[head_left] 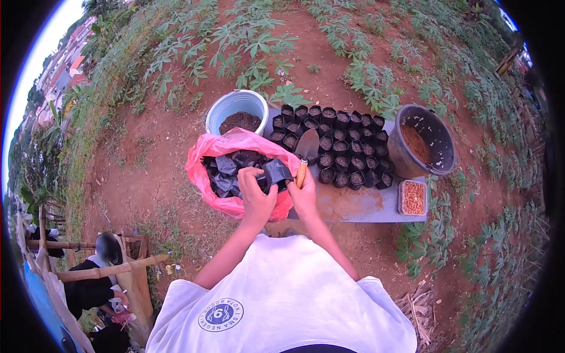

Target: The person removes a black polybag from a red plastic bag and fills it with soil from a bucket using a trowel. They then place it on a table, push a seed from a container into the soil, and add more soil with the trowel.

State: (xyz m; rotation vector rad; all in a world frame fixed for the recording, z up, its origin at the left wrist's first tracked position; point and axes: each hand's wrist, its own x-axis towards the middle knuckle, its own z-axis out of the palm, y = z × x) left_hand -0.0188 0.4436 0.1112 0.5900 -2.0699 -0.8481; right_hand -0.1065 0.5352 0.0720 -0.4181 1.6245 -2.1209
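Note:
Over the open pink plastic bag [203,156], my left hand [256,191] pinches a black plastic planting bag [276,172]. Loose black planting bags [226,170] fill the pink bag beneath. My right hand [303,197] is closed around the wooden handle of a trowel [307,145], its blade pointing away from me. Fingers of that same hand also touch the right edge of the black bag. Beyond the trowel, rows of soil-filled black planting bags [340,146] stand upright on a grey sheet [376,206].
A pale blue bucket [210,120] of dark soil stands behind the pink bag. At the right are a dark bucket [406,159] with reddish soil and a clear tub of seeds [413,198]. Leafy plants surround the bare earth. People sit near a bamboo rail [112,269] at lower left.

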